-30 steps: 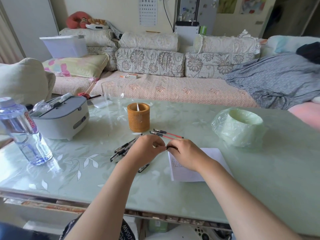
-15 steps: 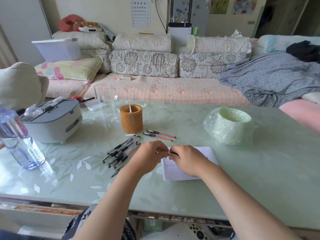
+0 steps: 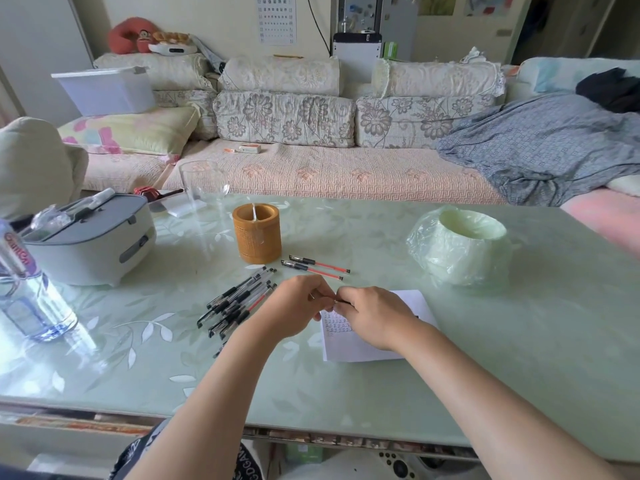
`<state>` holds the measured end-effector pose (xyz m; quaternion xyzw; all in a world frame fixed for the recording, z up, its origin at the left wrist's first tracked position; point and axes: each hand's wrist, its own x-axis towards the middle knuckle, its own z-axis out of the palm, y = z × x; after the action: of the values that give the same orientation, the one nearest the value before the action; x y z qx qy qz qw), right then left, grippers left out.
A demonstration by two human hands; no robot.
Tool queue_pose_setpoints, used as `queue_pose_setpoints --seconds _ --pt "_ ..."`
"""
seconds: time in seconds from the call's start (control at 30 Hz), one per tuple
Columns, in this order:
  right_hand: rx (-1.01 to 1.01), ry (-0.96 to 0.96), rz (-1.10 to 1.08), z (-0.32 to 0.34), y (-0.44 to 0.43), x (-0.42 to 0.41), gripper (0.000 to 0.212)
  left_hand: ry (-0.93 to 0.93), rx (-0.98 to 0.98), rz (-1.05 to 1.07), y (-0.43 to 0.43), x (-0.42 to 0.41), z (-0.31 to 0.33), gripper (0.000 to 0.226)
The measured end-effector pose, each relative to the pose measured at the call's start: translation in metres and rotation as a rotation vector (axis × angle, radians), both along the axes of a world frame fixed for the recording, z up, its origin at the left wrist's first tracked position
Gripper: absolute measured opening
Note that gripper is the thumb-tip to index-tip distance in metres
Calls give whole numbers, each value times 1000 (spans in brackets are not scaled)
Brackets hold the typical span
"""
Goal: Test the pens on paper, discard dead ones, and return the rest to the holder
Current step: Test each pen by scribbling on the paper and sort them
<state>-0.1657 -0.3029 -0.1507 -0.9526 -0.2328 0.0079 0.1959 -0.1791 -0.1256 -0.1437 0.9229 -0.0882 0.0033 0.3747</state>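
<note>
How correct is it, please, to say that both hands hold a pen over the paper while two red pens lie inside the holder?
One slip: the head view shows the red pens lying on the table beside the holder, not inside it. The rest stands.

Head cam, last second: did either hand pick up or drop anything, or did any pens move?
Nothing taken or let go. The left hand and right hand still pinch one pen between them; they have drifted slightly right over the paper, uncovering more of the pen pile. The two red pens, pen holder and bag-lined bin lie as before.
</note>
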Motion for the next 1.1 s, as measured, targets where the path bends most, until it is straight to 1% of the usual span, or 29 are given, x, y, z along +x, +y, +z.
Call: queue_pose_setpoints --seconds 0.1,0.2,0.3,0.37,0.47,0.53,0.67,0.7,0.77,0.8,0.83,0.9,0.93,1.03,1.1 --pt "34 26 -6 -4 0 1 28 15 -14 0 3 5 -3 13" --pt "60 89 -11 -7 -1 2 27 29 15 1 6 10 -6 10" --pt "102 205 -73 -14 -8 5 38 12 65 29 12 14 -10 8" --pt "186 272 -81 -17 -11 7 38 -1 125 37 17 17 -13 8" --pt "327 281 -71 -20 -12 12 38 21 207 28 19 21 -18 9" --pt "452 343 -101 -23 -10 13 38 33 243 21 18 23 -21 11" --pt "793 560 -150 -23 -2 12 54 48 308 0 18 25 -25 17" --pt "828 587 -142 -22 -2 12 58 55 323 -10 18 26 -25 19" --pt "832 587 -103 -23 -3 14 65 71 330 -26 17 27 -26 25" --pt "840 575 -79 -25 -3 14 63 71 326 -30 16 27 -26 26" --pt "854 564 -58 -27 -3 14 56 62 326 -33 15 27 -27 27" --pt "865 533 -54 -31 -3 13 31 30 330 -39 14 27 -27 29" --pt "869 524 -69 -32 -3 12 22 14 325 -45 14 27 -28 32" --pt "892 563 -112 -35 -3 12 27 -8 306 -77 13 28 -30 41" --pt "825 558 -132 -37 -3 10 27 -6 320 -98 12 29 -31 45"
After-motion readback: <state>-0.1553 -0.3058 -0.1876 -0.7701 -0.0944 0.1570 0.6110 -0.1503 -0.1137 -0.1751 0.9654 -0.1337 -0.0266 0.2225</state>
